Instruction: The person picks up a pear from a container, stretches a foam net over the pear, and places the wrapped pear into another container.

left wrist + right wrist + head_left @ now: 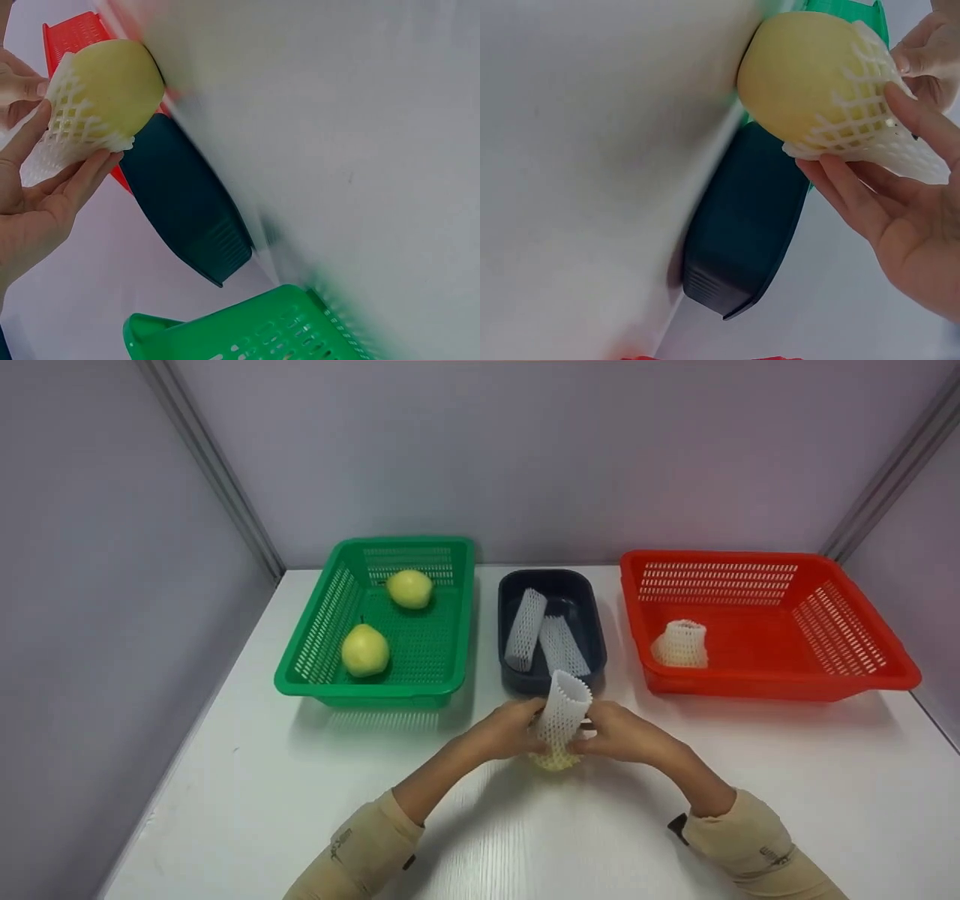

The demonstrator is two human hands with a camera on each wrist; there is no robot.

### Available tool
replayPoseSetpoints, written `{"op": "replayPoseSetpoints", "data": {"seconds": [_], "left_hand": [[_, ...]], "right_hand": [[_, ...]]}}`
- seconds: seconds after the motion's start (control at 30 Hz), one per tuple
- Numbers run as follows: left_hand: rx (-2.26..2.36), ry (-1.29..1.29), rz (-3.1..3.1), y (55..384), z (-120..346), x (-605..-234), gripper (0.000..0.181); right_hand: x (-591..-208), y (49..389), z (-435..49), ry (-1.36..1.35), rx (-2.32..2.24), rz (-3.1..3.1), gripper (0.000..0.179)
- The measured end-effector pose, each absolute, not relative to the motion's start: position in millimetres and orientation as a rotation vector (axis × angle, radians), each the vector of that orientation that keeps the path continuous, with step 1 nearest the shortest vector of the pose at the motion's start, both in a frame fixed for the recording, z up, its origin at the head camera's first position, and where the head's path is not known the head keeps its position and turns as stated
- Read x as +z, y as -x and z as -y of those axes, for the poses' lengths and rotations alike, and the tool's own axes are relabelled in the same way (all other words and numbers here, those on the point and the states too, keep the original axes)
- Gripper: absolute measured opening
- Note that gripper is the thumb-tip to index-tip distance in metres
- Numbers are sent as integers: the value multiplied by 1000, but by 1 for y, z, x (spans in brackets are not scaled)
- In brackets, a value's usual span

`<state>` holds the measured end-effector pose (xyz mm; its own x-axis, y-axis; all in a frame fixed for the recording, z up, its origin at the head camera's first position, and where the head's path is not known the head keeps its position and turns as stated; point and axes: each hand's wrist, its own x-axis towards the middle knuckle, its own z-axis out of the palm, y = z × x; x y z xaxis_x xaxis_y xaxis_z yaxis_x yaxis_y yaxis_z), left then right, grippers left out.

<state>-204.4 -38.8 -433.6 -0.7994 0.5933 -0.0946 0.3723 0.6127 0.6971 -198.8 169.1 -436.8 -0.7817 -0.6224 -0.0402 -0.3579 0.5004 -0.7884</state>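
Observation:
A white foam net sleeve [561, 716] stands upright over a yellow pear [129, 84] near the front of the dark blue tub. The sleeve covers the pear's upper part, while the rounded lower end stays bare in both wrist views. My left hand [512, 730] holds the sleeve from the left, its thumb and fingers at the net's stretched edge. From the other side my right hand [621, 733] grips the same sleeve, thumb on one face and fingers on the other. In the head view the net hides most of the pear.
A green basket [375, 690] at the left holds two bare pears [365, 651]. Behind my hands, the dark blue tub [551, 577] contains flat foam nets [526, 630]. At the right, a red basket [750, 679] holds a net-covered pear [681, 645]. Walls enclose the white table [300, 810].

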Motion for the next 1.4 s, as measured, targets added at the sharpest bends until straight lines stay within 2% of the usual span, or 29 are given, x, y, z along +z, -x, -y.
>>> {"op": "replayPoseSetpoints", "data": {"seconds": [0.53,0.77,1.07,1.4], "left_hand": [[908,-883,-2418,211,47,-447,66],[954,-865,-2452,210,49,-436,75],[988,-797,-2506,206,42,-429,57],[902,-865,-2559,204,39,-441,71]], "right_hand": [[-452,205,-174,898,-1000,-2462,48],[-442,202,-173,869,-1026,-2460,62],[-434,201,-167,833,-1176,-2437,53],[-446,202,-170,887,-1142,-2417,56]]}}
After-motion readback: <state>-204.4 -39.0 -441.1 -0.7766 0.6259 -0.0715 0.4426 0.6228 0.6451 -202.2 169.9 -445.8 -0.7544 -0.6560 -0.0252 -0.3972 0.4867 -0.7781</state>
